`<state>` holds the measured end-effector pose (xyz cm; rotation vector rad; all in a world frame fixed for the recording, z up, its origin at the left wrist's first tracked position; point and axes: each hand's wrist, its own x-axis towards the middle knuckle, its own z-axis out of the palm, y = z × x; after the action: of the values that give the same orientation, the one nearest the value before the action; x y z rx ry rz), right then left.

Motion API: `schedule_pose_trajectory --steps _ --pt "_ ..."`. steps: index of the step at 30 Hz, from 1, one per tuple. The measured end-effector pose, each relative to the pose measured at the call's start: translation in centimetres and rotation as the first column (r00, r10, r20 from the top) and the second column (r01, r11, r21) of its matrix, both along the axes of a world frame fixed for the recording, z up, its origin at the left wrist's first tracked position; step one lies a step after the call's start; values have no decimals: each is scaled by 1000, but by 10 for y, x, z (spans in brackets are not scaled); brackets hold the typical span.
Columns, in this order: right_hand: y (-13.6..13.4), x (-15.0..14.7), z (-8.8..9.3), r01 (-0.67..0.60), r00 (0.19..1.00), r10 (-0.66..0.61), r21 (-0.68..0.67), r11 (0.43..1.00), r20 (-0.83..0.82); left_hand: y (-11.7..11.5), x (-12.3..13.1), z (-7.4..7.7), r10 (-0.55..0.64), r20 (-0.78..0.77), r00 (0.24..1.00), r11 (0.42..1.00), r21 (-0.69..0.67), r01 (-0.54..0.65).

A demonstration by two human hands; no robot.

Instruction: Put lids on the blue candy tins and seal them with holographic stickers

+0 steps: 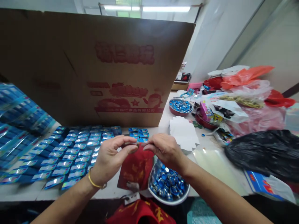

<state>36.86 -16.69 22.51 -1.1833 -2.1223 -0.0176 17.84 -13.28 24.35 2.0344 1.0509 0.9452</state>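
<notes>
My left hand (112, 157), with a gold bracelet on its wrist, pinches the left end of a small dark item that is too blurred to name. Thumb and curled fingers of my right hand (163, 149) close on the right end of that item. Both hands are raised over a red cloth (137, 165) with gold patterns. Just below my right hand stands a bowl (169, 202) of round blue and silver pieces (169, 183). Rows of small blue packets (77, 158) lie on the table left of my left hand.
A big cardboard box (126, 71) stands behind the hands. Stacked blue packs (21, 118) rise at the left. At the right are a red bowl (181, 107) of blue pieces, white card (183, 132), plastic bags (254, 93) and a black bag (261, 152).
</notes>
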Motion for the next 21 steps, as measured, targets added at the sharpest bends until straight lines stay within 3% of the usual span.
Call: schedule_pose_trajectory --steps 7,12,21 --pt "1 12 11 -55 997 50 76 996 61 -4 4 11 -52 24 998 996 -69 54" --pt "0 15 8 -69 986 34 212 975 161 -4 6 12 -58 6 998 997 49 58" --pt "1 14 14 -55 997 52 40 998 57 -2 2 14 -152 -113 982 938 296 179"
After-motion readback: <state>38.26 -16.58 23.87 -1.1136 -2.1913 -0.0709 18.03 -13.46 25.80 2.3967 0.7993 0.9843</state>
